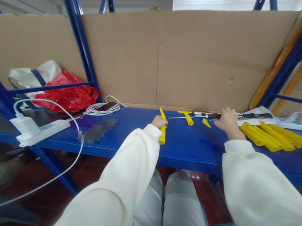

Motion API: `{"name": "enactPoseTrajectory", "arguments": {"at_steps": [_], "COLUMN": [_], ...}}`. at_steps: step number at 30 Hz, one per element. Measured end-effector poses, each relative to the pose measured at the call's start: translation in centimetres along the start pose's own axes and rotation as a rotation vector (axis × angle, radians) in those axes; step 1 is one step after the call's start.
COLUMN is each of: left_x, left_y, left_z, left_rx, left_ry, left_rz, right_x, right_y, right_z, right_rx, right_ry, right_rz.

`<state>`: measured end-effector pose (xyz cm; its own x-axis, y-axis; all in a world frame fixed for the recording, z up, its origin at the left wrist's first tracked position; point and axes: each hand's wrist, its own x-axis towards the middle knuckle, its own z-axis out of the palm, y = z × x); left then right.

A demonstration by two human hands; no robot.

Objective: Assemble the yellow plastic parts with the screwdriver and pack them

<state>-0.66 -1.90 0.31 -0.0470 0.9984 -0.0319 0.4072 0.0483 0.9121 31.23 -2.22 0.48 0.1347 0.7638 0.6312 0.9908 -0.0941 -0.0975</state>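
My left hand [158,121] grips a yellow plastic T-shaped handle [162,137], its round tube end pointing toward me. My right hand [227,121] is closed around a screwdriver [213,115] with a black and yellow handle. The long thin shaft runs left, its tip at or very near the yellow piece by my left fingers; contact is too small to make out. Between my hands lies another yellow T-shaped handle [189,120], with a small yellow wedge-like piece [206,122] to its right.
Several yellow tubes [269,136] lie at the right by a white and black package [257,117]. At left are a coiled white cable [101,111], a power strip [46,130] and a red bag [67,90]. A cardboard sheet [199,60] stands behind the blue tabletop [136,122].
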Motion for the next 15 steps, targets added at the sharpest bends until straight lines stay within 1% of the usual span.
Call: {"name": "enactPoseTrajectory", "arguments": {"at_steps": [6,15], "left_x": [0.02,0.42], "left_y": [0.10,-0.08], "left_z": [0.03,-0.04], "left_rx": [0.015,0.031], "left_ry": [-0.005,-0.007], "left_rz": [-0.003,0.008], "right_x": [0.02,0.15], "right_y": [0.40,0.66], "right_z": [-0.02,0.35], "right_rx": [0.010,0.030], "right_ry": [-0.022,-0.005], "right_rz": [-0.006,0.007]}}
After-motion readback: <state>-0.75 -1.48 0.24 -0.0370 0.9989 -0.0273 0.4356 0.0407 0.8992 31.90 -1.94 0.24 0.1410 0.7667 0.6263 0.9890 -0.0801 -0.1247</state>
